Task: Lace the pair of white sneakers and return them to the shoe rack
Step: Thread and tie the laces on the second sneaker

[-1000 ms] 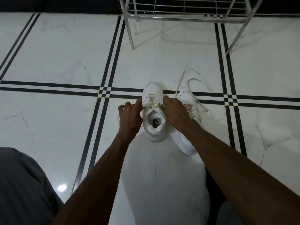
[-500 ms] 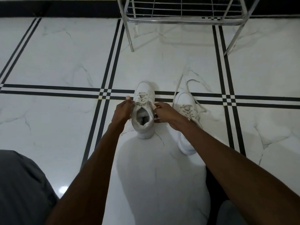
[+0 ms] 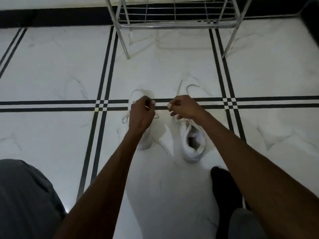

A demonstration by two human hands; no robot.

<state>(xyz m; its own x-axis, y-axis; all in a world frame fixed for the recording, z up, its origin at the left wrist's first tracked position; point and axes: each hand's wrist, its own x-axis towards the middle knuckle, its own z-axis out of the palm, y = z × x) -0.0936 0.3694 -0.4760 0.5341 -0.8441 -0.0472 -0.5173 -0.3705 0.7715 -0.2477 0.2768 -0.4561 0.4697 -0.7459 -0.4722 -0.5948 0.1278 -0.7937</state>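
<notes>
Two white sneakers stand side by side on the marble floor, toes pointing away from me. My left hand [image 3: 141,114] hovers over the left sneaker [image 3: 145,142] and hides its middle, fingers pinched on a white lace end. My right hand [image 3: 185,107] is closed above the front of the right sneaker [image 3: 193,142], fingertips pinched; the lace strand in it is hard to make out. Loose lace ends [image 3: 190,86] lie on the floor beyond the right sneaker. The metal shoe rack [image 3: 172,25] stands further ahead, its lowest wire shelf bare.
White marble tiles with black double stripes [image 3: 103,106] cover the floor. A rack leg [image 3: 125,47] stands just ahead of the left sneaker. My foot in a black sock [image 3: 224,187] rests near the right sneaker's heel, and a grey-trousered knee [image 3: 25,195] fills the lower left.
The left sneaker has shifted left, away from the right one. Both hands rose from its collar and moved forward and apart, the right hand ending over the right sneaker's toe.
</notes>
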